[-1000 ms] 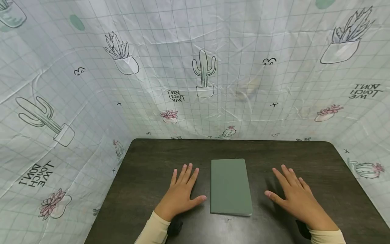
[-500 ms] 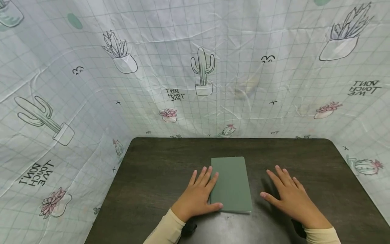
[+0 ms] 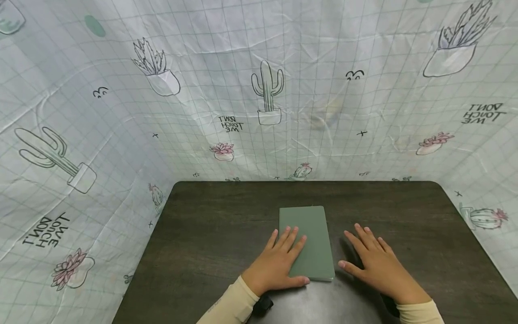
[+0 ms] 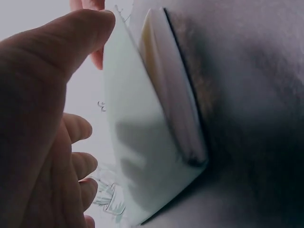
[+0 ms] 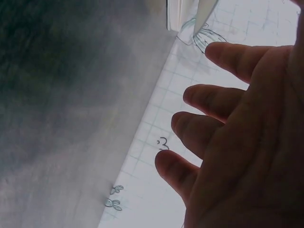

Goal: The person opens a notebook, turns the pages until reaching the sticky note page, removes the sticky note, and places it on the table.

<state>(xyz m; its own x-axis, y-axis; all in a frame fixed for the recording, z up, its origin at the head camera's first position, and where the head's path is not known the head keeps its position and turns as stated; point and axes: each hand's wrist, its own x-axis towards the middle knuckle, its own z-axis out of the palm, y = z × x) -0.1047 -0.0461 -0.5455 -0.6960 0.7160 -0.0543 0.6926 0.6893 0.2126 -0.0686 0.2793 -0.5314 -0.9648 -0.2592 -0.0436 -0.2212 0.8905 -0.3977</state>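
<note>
A green notebook point(image 3: 315, 243) lies on the dark wooden table. My left hand point(image 3: 275, 265) is over its left part, fingers spread and straight, the thumb near the bottom edge. In the left wrist view the notebook's green cover point(image 4: 137, 156) stands a little up from the pages point(image 4: 173, 95), and finger shadows fall on it. My right hand point(image 3: 378, 270) is spread to the right of the notebook, apart from it, palm down and holding nothing. A corner of the notebook point(image 5: 175, 14) shows at the top of the right wrist view, beyond the fingertips.
The dark table point(image 3: 202, 234) has a rounded back edge. Pale cloth point(image 3: 226, 67) printed with a grid and cactus drawings hangs behind it and along both sides. A small black device point(image 3: 263, 305) sits under my left wrist.
My left hand has moved right, from beside the notebook to over its left part. My right hand has come slightly left, nearer the notebook. The notebook keeps its place on the table.
</note>
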